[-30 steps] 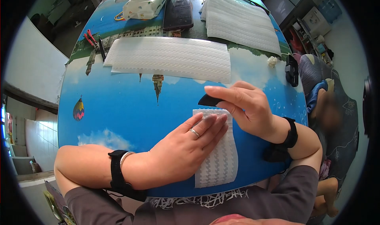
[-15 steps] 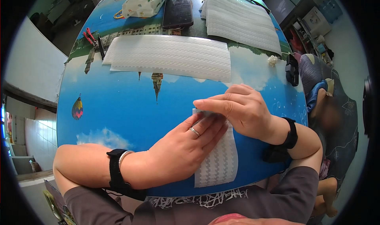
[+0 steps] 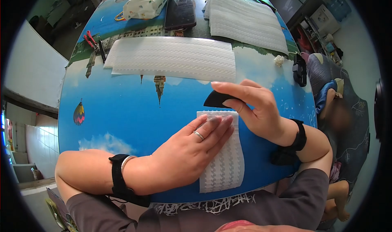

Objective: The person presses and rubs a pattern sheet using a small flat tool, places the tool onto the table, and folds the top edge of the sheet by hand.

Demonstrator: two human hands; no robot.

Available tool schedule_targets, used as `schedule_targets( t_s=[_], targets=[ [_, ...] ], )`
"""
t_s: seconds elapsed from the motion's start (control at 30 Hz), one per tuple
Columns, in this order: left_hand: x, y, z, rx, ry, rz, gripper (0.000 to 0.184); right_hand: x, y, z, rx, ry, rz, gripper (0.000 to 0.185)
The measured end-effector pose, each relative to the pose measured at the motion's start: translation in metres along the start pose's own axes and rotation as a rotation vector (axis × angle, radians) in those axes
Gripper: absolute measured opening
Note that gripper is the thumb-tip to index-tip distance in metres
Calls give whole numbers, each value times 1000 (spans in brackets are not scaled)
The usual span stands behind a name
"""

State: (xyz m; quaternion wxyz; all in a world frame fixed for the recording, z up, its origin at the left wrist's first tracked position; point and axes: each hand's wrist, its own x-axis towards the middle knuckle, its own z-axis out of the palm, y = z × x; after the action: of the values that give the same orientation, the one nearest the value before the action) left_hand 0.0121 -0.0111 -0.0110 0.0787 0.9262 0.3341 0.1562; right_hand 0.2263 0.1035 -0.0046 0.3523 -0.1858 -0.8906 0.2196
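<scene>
My left hand point(image 3: 196, 144) lies flat with its fingers stretched out, pressing on the upper part of a white embossed sheet point(image 3: 222, 170). Rows of small raised shapes run along this narrow sheet, which lies lengthwise near the table's front edge. Between thumb and fingers, my right hand point(image 3: 255, 107) grips a flat black piece point(image 3: 218, 100) that looks like a scraper. This piece is just beyond the sheet's far edge, and its exact kind cannot be made out. My left fingers hide part of the sheet's top.
Farther back lie white embossed strips point(image 3: 173, 58) and a larger stack of sheets point(image 3: 245, 23). A phone point(image 3: 180, 12), a wipes pack point(image 3: 147, 2), red-handled pliers point(image 3: 90, 39) and a black clip-like object point(image 3: 299, 70) stand around them. Another person point(image 3: 326, 99) is at the right.
My right hand has lifted away from the left fingers and the sheet's far edge, bringing the flat black piece into view. My left hand stays pressed on the sheet.
</scene>
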Motion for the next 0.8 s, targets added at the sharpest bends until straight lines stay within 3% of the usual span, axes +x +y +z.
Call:
schedule_targets(
  t_s=[0.13,0.23,0.3,0.47,0.57,0.63,0.8],
  targets=[
    [-1,-1,0,7,-10,2,65,0,-5,-5,-137,-124,-84,54],
    [0,0,-1,31,-15,2,65,-4,-1,-3,16,-88,123,52],
    [-1,0,0,39,-9,0,65,0,1,-3,42,25,62,52],
    [-1,-2,-3,49,-21,-1,64,-3,-3,-8,-114,-126,-47,56],
    [-1,-1,-7,63,-33,-1,63,-4,-1,-5,54,-75,130,55],
    [-2,-3,-5,61,-18,1,63,-4,5,-5,48,-6,81,55],
    [-1,-4,-7,48,-15,1,62,-3,1,-13,-95,-145,-31,56]
  ],
)
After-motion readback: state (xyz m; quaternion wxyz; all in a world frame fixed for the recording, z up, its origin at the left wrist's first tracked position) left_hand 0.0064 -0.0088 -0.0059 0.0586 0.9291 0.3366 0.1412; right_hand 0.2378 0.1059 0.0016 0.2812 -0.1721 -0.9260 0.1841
